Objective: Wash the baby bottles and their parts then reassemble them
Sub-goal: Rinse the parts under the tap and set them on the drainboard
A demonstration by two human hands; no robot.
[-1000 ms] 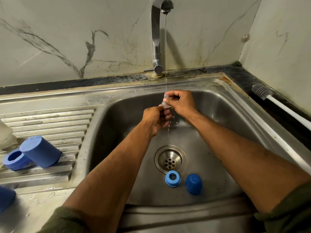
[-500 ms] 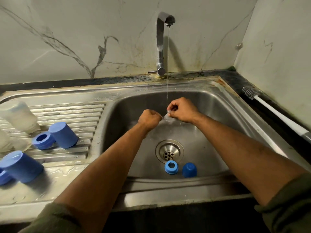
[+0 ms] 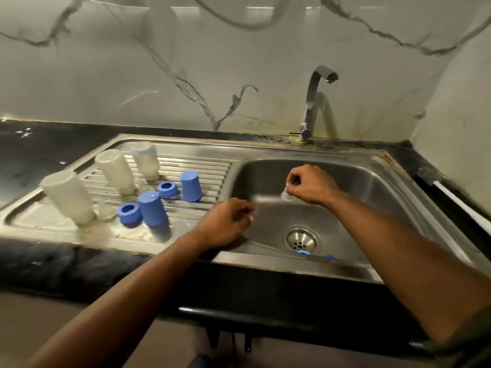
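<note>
A: Right hand (image 3: 309, 185) – fingers curled, a clear teat (image 3: 287, 195) pinched at its top, hung over the sink basin (image 3: 372, 181).

B: Left hand (image 3: 225, 221)?

A: Fingers loosely curled, nothing seen held; placed over the basin's left edge, apart from the teat.

B: Basin floor?

A: Drain (image 3: 301, 239) noted; a blue ring (image 3: 303, 252) and a blue cap (image 3: 329, 257) lie just in front of it, mostly hidden by the rim.

B: Drainboard (image 3: 212, 160)?

A: Three cloudy bottles (image 3: 117, 171) stood upside down, tilted in this wide view. Two blue caps (image 3: 152, 208) and two blue rings (image 3: 129, 212) set beside them. Tap (image 3: 313, 102) behind; brush (image 3: 430, 176) on the right counter.
</note>
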